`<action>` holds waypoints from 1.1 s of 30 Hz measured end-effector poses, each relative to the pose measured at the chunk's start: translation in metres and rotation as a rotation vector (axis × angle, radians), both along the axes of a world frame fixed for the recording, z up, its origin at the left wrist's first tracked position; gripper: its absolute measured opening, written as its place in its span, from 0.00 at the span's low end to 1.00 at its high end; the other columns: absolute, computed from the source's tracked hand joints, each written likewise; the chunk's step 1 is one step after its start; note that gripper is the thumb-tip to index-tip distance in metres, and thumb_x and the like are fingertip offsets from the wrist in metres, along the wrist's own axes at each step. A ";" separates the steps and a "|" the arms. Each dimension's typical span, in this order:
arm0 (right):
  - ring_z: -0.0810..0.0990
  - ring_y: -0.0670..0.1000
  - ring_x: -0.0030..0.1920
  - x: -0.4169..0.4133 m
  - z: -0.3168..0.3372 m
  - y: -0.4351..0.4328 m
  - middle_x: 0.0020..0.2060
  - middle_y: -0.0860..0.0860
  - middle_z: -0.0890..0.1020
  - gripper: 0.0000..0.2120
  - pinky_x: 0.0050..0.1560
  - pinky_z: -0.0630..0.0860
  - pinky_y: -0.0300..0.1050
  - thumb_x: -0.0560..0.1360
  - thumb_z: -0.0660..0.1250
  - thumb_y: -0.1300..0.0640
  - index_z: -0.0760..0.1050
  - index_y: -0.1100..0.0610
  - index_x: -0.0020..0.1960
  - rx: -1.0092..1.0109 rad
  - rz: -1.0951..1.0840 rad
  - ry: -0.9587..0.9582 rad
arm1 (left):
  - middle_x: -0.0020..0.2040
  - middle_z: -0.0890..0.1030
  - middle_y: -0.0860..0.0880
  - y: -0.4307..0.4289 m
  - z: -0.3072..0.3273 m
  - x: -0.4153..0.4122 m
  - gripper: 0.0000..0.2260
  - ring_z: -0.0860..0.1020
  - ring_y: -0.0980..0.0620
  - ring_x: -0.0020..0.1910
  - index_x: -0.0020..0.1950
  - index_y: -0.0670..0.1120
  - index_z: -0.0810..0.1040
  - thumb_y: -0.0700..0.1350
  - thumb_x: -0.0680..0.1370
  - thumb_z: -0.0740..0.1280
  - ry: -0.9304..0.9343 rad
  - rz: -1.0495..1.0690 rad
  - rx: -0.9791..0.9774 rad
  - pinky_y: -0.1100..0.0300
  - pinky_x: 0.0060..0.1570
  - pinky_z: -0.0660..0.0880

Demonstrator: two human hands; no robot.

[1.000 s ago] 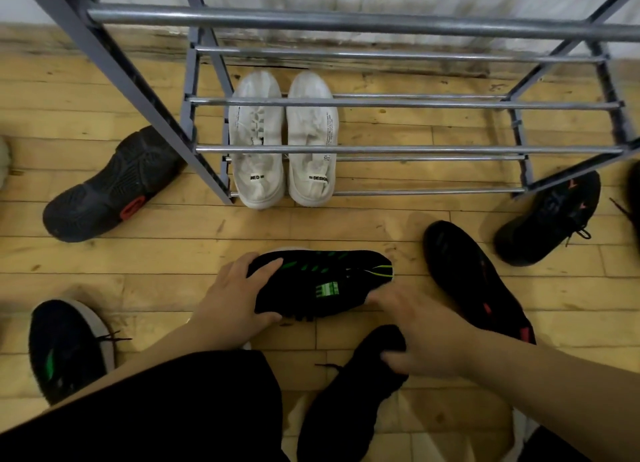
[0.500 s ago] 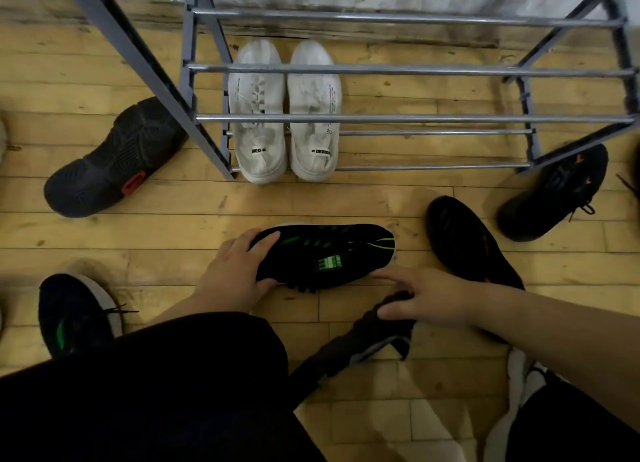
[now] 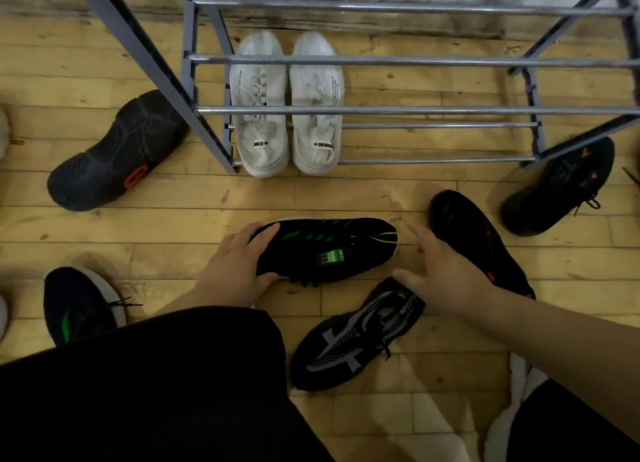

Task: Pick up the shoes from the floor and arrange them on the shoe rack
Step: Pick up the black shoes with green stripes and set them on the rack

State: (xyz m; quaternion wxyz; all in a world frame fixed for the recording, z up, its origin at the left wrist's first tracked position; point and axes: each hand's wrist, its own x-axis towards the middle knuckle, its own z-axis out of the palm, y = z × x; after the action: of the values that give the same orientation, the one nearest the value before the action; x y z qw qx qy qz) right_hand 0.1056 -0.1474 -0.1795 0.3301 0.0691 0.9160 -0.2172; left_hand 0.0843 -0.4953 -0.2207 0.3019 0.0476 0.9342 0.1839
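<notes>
Progress is slight: only the white pair (image 3: 313, 84) sits on the shoe rack's (image 3: 415, 110) lowest tier, upper centre. Mid-frame, the left hand (image 3: 232, 271) grips the green-striped shoe (image 3: 329, 250), not yet racked. The right hand (image 3: 446, 271) is spread open, holding nothing, beside it. Several dark shoes (image 3: 114, 157) remain scattered on the floor (image 3: 173, 247).
</notes>
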 end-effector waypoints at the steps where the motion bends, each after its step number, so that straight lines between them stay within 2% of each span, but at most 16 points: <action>1: 0.74 0.51 0.69 -0.010 0.001 -0.008 0.71 0.48 0.72 0.46 0.64 0.75 0.48 0.76 0.72 0.40 0.47 0.42 0.83 -0.096 -0.058 -0.007 | 0.81 0.59 0.48 -0.001 0.000 0.000 0.41 0.61 0.41 0.76 0.83 0.59 0.53 0.58 0.77 0.73 -0.010 0.032 -0.008 0.45 0.76 0.63; 3: 0.72 0.50 0.70 -0.030 -0.003 -0.027 0.72 0.43 0.68 0.49 0.65 0.72 0.46 0.75 0.75 0.43 0.45 0.42 0.83 -0.243 -0.207 -0.083 | 0.78 0.61 0.47 0.000 0.002 0.002 0.41 0.64 0.41 0.75 0.82 0.62 0.52 0.58 0.76 0.73 -0.052 0.129 -0.009 0.45 0.75 0.66; 5: 0.69 0.55 0.74 -0.045 -0.010 -0.047 0.77 0.49 0.66 0.51 0.71 0.71 0.52 0.73 0.77 0.43 0.46 0.44 0.84 -0.255 -0.366 -0.115 | 0.75 0.64 0.47 -0.003 0.005 0.003 0.42 0.68 0.43 0.73 0.82 0.63 0.53 0.56 0.75 0.75 -0.072 0.240 0.065 0.48 0.72 0.69; 7: 0.66 0.58 0.76 -0.054 -0.009 -0.070 0.79 0.53 0.64 0.51 0.74 0.68 0.56 0.72 0.76 0.42 0.48 0.45 0.83 -0.232 -0.384 -0.074 | 0.72 0.67 0.50 -0.015 0.014 0.001 0.41 0.70 0.48 0.70 0.82 0.62 0.56 0.54 0.75 0.76 -0.022 0.366 0.161 0.52 0.70 0.70; 9: 0.68 0.57 0.75 -0.064 0.009 -0.095 0.80 0.53 0.64 0.46 0.72 0.69 0.53 0.76 0.73 0.42 0.47 0.43 0.83 -0.265 -0.281 -0.052 | 0.69 0.69 0.55 -0.036 0.030 -0.001 0.41 0.70 0.55 0.67 0.82 0.61 0.58 0.53 0.74 0.77 0.051 0.498 0.213 0.55 0.69 0.69; 11: 0.74 0.57 0.69 -0.073 0.038 -0.123 0.77 0.53 0.69 0.40 0.61 0.72 0.48 0.80 0.68 0.45 0.48 0.41 0.83 -0.271 -0.114 -0.047 | 0.71 0.71 0.55 -0.062 0.049 0.002 0.41 0.71 0.55 0.68 0.82 0.60 0.60 0.53 0.74 0.78 0.109 0.664 0.270 0.55 0.70 0.70; 13: 0.73 0.56 0.71 -0.083 0.069 -0.152 0.77 0.51 0.70 0.37 0.57 0.69 0.44 0.82 0.67 0.46 0.50 0.41 0.83 -0.249 0.070 0.000 | 0.69 0.72 0.57 -0.086 0.072 0.012 0.39 0.72 0.55 0.67 0.81 0.58 0.61 0.52 0.75 0.77 0.171 0.815 0.335 0.58 0.67 0.71; 16: 0.70 0.53 0.75 -0.095 0.115 -0.201 0.79 0.47 0.68 0.35 0.61 0.67 0.42 0.81 0.68 0.46 0.56 0.42 0.83 -0.314 0.266 0.083 | 0.68 0.72 0.57 -0.119 0.097 0.040 0.37 0.73 0.55 0.67 0.81 0.59 0.63 0.55 0.75 0.77 0.246 0.962 0.364 0.58 0.66 0.71; 18: 0.73 0.53 0.73 -0.100 0.143 -0.233 0.78 0.46 0.68 0.33 0.61 0.71 0.44 0.81 0.68 0.45 0.57 0.41 0.82 -0.338 0.397 0.077 | 0.68 0.74 0.55 -0.138 0.111 0.063 0.37 0.75 0.54 0.66 0.80 0.60 0.64 0.56 0.74 0.77 0.282 1.037 0.381 0.56 0.66 0.72; 20: 0.74 0.54 0.72 -0.102 0.171 -0.263 0.78 0.46 0.69 0.33 0.63 0.73 0.46 0.81 0.67 0.45 0.58 0.41 0.82 -0.299 0.566 0.078 | 0.66 0.75 0.56 -0.153 0.120 0.087 0.36 0.76 0.53 0.66 0.79 0.60 0.65 0.56 0.74 0.77 0.270 1.107 0.394 0.53 0.68 0.73; 23: 0.69 0.52 0.75 -0.099 0.202 -0.302 0.79 0.46 0.67 0.33 0.66 0.68 0.43 0.81 0.67 0.45 0.58 0.43 0.82 -0.175 0.795 0.086 | 0.65 0.75 0.58 -0.169 0.126 0.121 0.35 0.77 0.52 0.66 0.79 0.62 0.66 0.56 0.74 0.77 0.273 1.175 0.469 0.47 0.69 0.74; 25: 0.68 0.53 0.75 -0.095 0.218 -0.323 0.80 0.46 0.65 0.32 0.66 0.69 0.43 0.81 0.67 0.47 0.58 0.44 0.82 -0.136 0.846 0.097 | 0.66 0.75 0.58 -0.174 0.126 0.138 0.36 0.78 0.54 0.63 0.79 0.63 0.64 0.55 0.74 0.76 0.282 1.206 0.499 0.49 0.66 0.75; 27: 0.70 0.54 0.74 -0.091 0.227 -0.336 0.79 0.47 0.66 0.31 0.63 0.71 0.43 0.82 0.66 0.48 0.60 0.45 0.82 -0.124 0.819 0.137 | 0.67 0.73 0.57 -0.177 0.121 0.149 0.36 0.76 0.54 0.60 0.81 0.60 0.61 0.52 0.77 0.75 0.271 1.224 0.472 0.55 0.60 0.75; 30: 0.74 0.56 0.70 -0.080 0.222 -0.336 0.79 0.50 0.67 0.32 0.61 0.73 0.45 0.82 0.66 0.49 0.59 0.46 0.82 -0.106 0.689 0.192 | 0.70 0.72 0.54 -0.179 0.100 0.163 0.40 0.76 0.48 0.62 0.82 0.56 0.60 0.54 0.75 0.76 0.196 1.289 0.397 0.49 0.62 0.76; 32: 0.76 0.56 0.68 -0.073 0.210 -0.330 0.80 0.51 0.65 0.34 0.54 0.74 0.45 0.82 0.66 0.49 0.56 0.47 0.83 -0.064 0.624 0.197 | 0.64 0.72 0.54 -0.173 0.077 0.175 0.39 0.76 0.49 0.57 0.82 0.55 0.60 0.50 0.75 0.77 0.099 1.299 0.381 0.51 0.58 0.77; 33: 0.76 0.56 0.67 -0.072 0.203 -0.328 0.80 0.51 0.65 0.35 0.51 0.73 0.44 0.82 0.66 0.50 0.55 0.47 0.84 -0.040 0.593 0.179 | 0.66 0.72 0.53 -0.169 0.064 0.182 0.41 0.76 0.48 0.58 0.82 0.57 0.59 0.51 0.74 0.77 0.052 1.302 0.379 0.51 0.58 0.77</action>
State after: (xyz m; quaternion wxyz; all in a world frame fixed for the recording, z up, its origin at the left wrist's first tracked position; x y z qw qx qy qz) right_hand 0.0336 -0.4754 0.0235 0.2984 -0.2270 0.9172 -0.1348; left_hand 0.2665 -0.6644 -0.1572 0.0934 -0.4681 0.7311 0.4874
